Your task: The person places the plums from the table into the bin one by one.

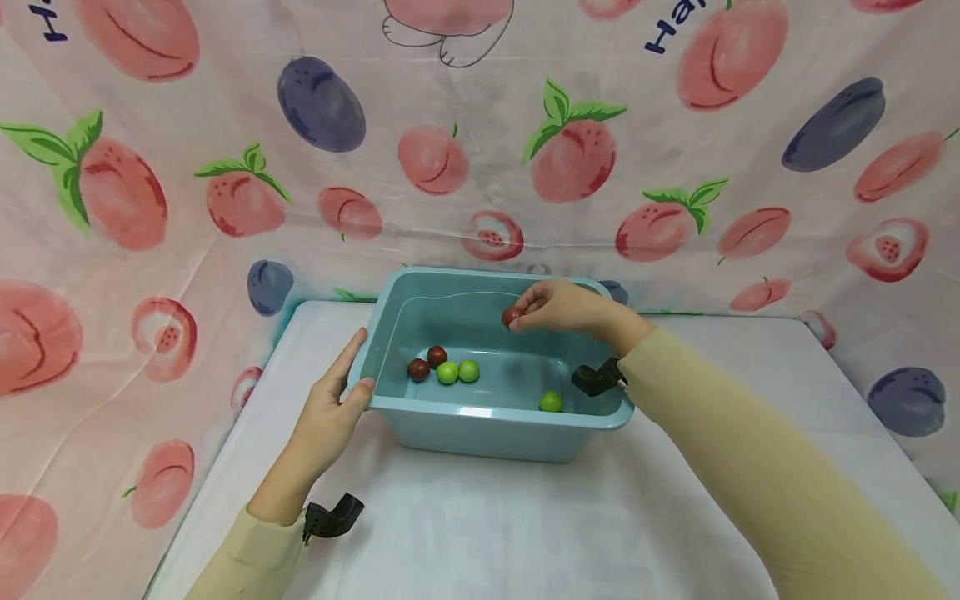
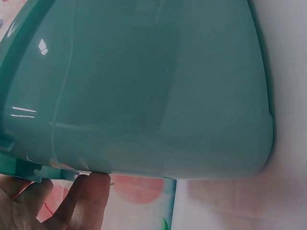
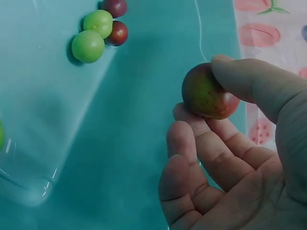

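My right hand (image 1: 555, 307) pinches a dark red plum (image 1: 512, 316) between thumb and fingers, above the inside of a blue-green plastic basin (image 1: 480, 421). Seen from the right wrist, this plum (image 3: 206, 93) has a greenish patch, and the other fingers curl loosely below it. My left hand (image 1: 330, 417) holds the basin's left rim, its thumb over the edge; in the left wrist view its fingers (image 2: 93, 196) touch the outer wall under the rim. On the basin floor, two dark red plums (image 1: 418, 370) lie beside two green plums (image 1: 468, 371). Another green plum (image 1: 551, 402) sits apart, near the front right.
The basin stands on a white-covered table (image 1: 465, 525), close to its back edge. Behind and left of the table hangs a pink cloth (image 1: 450, 225) printed with fruit. A black wrist camera (image 1: 596, 379) on the right sleeve hangs over the basin's right end.
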{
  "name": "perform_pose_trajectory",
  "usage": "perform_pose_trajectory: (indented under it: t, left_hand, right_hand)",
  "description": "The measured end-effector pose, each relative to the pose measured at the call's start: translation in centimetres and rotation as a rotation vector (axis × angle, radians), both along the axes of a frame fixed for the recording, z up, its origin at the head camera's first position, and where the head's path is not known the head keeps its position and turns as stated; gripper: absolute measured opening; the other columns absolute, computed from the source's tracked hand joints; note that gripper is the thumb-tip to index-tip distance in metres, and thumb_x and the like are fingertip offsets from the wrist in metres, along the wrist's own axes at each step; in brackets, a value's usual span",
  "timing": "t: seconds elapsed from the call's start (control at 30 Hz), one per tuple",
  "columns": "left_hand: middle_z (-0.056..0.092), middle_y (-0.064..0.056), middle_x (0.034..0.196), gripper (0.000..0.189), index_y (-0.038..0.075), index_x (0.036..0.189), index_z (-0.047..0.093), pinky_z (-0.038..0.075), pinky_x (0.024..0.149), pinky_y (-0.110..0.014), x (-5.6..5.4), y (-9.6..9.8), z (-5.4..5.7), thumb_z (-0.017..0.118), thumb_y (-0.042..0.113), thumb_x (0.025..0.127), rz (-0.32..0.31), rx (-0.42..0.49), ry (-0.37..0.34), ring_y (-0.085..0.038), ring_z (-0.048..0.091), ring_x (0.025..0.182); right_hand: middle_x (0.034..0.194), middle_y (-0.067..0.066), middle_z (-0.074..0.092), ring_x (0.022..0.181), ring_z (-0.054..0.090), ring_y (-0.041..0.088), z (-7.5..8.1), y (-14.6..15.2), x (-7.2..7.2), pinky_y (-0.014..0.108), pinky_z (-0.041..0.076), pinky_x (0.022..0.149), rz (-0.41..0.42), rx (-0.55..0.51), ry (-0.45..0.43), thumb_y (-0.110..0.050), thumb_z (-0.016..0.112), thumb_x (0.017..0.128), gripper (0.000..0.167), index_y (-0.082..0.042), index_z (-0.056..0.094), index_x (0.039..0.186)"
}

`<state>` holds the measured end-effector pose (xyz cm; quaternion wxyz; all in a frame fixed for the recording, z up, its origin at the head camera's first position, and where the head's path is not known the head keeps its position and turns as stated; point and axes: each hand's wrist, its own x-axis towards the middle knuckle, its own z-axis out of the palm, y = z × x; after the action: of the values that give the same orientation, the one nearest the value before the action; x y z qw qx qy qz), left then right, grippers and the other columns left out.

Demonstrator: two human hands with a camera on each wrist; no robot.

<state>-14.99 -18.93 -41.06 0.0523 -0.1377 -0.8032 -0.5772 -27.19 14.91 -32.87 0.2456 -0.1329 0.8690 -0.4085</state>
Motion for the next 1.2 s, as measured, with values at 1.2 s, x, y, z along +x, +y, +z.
perform_pose_trajectory:
  t: [1.2]
  left_hand:
    - [0.024,0.005,0.156,0.06,0.037,0.152,0.026,0.029,0.104,-0.06,0.0,0.1,0.0,0.05,0.018,0.1,0.0,-0.004,0.005,-0.027,0.02,0.143]
  right_hand:
    - [0.116,0.01,0.062,0.107,0.057,0.028,0.5,0.9,0.2,0.044,0.046,0.093,0.008,0.056,-0.045,-0.039,0.07,0.088,0.05,-0.011,0.056,0.126]
